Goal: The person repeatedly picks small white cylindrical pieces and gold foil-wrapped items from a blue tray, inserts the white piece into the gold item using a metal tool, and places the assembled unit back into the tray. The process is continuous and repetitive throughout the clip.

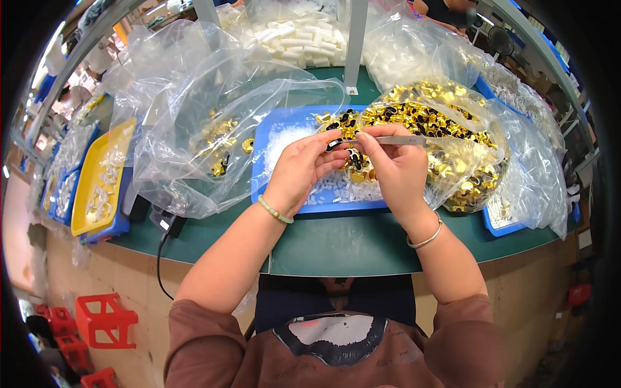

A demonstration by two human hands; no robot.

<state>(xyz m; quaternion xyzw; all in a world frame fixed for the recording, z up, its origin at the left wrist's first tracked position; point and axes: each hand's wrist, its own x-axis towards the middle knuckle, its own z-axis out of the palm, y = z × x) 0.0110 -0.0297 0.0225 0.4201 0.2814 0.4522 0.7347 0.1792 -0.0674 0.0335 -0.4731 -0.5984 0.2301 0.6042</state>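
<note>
Above a blue tray [259,142], my left hand [299,165] pinches a small black part [332,145] with a whitish spot on it. Metal tweezers [402,140] are gripped in my right hand [400,169], their tips reaching that part. Under my hands the tray carries translucent white bits [283,143] and small clear-white pieces [346,188]. Shiny gold-and-black parts [358,161] lie among them, partly hidden by my fingers. To the right, a clear plastic bag [446,155] full of the same gold-and-black parts rests against the tray.
A large clear bag [187,174] with a few gold parts spreads to the left. Beyond it stands a yellow tray [90,207] of small white pieces. White cylindrical pieces [304,42] pile up behind a grey metal post [354,52]. Red stools [107,321] stand on the floor.
</note>
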